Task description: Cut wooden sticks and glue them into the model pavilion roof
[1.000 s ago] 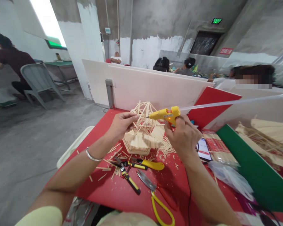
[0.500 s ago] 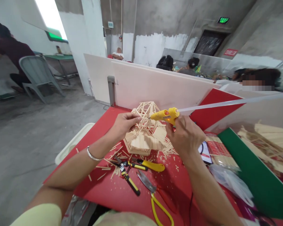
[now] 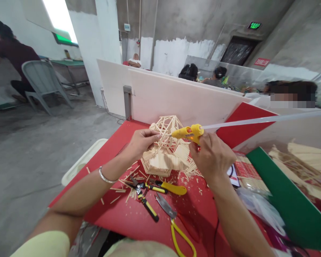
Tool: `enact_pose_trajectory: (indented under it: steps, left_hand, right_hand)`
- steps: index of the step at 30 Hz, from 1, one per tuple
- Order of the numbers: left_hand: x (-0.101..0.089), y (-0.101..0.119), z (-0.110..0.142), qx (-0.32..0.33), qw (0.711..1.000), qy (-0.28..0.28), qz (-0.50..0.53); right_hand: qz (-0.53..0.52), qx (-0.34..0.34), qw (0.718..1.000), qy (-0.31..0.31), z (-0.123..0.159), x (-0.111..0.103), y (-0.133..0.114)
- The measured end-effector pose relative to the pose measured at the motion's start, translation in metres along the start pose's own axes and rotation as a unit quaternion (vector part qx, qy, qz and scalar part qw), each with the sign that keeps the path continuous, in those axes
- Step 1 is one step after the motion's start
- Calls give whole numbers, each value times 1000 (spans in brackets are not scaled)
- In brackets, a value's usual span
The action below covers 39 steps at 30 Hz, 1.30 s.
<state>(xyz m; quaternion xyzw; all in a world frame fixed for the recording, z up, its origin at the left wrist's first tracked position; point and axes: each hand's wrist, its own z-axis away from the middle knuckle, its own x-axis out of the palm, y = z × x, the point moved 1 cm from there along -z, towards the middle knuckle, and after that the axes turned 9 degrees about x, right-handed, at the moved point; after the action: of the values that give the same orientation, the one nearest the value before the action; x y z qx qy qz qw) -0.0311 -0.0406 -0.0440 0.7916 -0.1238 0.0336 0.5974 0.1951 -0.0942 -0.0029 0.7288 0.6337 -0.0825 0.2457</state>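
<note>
Grey, part-whitened walls (image 3: 182,50) enclose the room; a white partition (image 3: 176,93) stands at 12 o'clock behind a red worktop (image 3: 115,210). Near the partition, a stick frame (image 3: 173,121) rises behind and above a wooden base (image 3: 156,170), centrally placed on the far half.

Left hand (image 3: 144,141), at the frame's 9 o'clock: thumb and fingertips pressed together, apparently pinching one of its thin sticks. Right hand (image 3: 214,153), at 4 o'clock from the frame: fingers wrapped round a yellow glue gun (image 3: 187,132), nozzle pointing to 9 o'clock, close to the pinched spot. Contact cannot be confirmed.

Change over the last second: slight. Frame peak and nozzle both appear further towards 3 o'clock; head movement may account for some of it. More of the phone (image 3: 234,179) is now covered by the right wrist. Nozzle and left fingertips keep much the same spacing, so gluing at that joint is judged in progress. Pliers (image 3: 147,207), at 6 o'clock from the base, remain where they were.
</note>
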Motion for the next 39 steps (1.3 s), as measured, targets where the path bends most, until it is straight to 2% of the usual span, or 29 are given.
enact_pose_trajectory:
  steps: [3, 6, 9, 12, 14, 16, 19, 21, 22, 24, 26, 27, 29, 31, 33, 36, 37, 39]
  left_hand:
    - [2, 3, 1, -1, 1000, 0, 4]
    - [4, 10, 4, -6, 1000, 8, 6]
    - [8, 21, 11, -1, 1000, 10, 19]
    - [12, 29, 18, -1, 999, 10, 31]
    - [15, 28, 21, -9, 999, 1, 36]
    - [17, 23, 22, -15, 999, -20, 41]
    - [21, 14, 22, -35, 997, -51, 48]
    - [22, 10, 22, -59, 995, -65, 49]
    - [22, 10, 22, -69, 994, -69, 50]
    - [23, 11, 22, -79, 993, -73, 57]
    - [24, 15, 21, -82, 992, -71, 70]
    - [25, 17, 21, -85, 991, -67, 74]
    - [28, 21, 20, -100, 990, -57, 75]
    - [30, 23, 19, -124, 988, -54, 70]
    - [30, 23, 18, -144, 985, -64, 66]
    - [29, 19, 18, -154, 983, -77, 69]
    - [28, 18, 19, -156, 982, -76, 69]
    - [28, 16, 20, -158, 983, -70, 62]
  right_hand:
    - [-3, 23, 999, -27, 4, 1, 2]
    - [-3, 96, 994, -54, 22, -1, 15]
    - [16, 174, 980, -94, 61, -14, 37]
    - [35, 217, 959, -182, 115, -41, 51]
    - [32, 254, 929, -266, 152, -57, 54]
    - [4, 284, 887, -363, 186, -64, 53]
    - [-78, 299, 816, -489, 230, -59, 54]
    - [-120, 304, 795, -511, 246, -50, 58]
    - [-133, 301, 799, -503, 247, -46, 60]
    - [-152, 304, 826, -449, 233, -41, 60]
    - [-209, 325, 844, -371, 199, -40, 51]
    - [-273, 340, 832, -343, 178, -40, 42]
    - [-409, 367, 777, -308, 132, -40, 16]
    - [-522, 378, 701, -305, 90, -37, -14]
    - [-600, 393, 620, -318, 61, -29, -41]
    - [-681, 416, 506, -329, 43, -13, -69]
    - [-698, 420, 478, -327, 43, -8, -74]
    - [-719, 423, 448, -322, 45, 2, -80]
